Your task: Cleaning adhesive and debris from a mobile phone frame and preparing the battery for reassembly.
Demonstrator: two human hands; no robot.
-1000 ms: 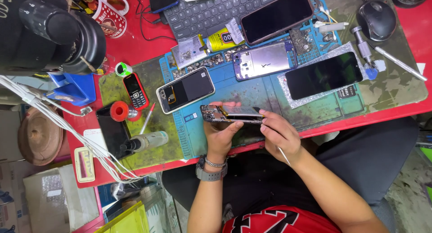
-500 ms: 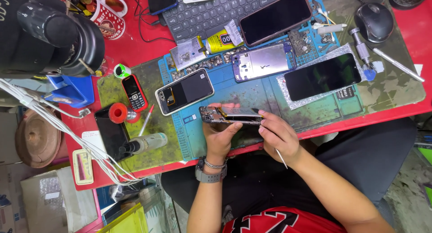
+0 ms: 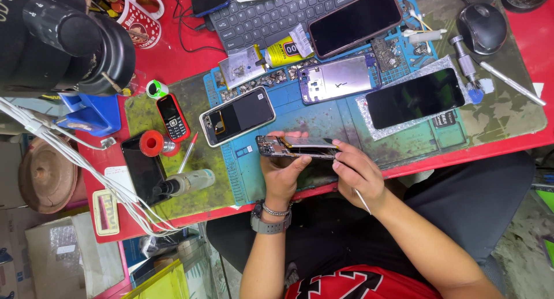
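Note:
An opened smartphone (image 3: 297, 146) with its screen lifted from the frame is held over the blue work mat (image 3: 300, 117). My left hand (image 3: 283, 172) grips it from below, a watch and bracelet on the wrist. My right hand (image 3: 358, 172) pinches a thin white tool (image 3: 362, 201), its fingertips pressed at the phone's right end.
On the mat lie a phone with a cracked back (image 3: 238, 115), a bare phone frame (image 3: 334, 78) and a dark screen (image 3: 415, 97). A keyboard (image 3: 277, 10), mouse (image 3: 482, 26), small keypad phone (image 3: 173, 117), glue bottle (image 3: 184, 182) and red mug (image 3: 141, 19) surround it on the red table (image 3: 522, 142).

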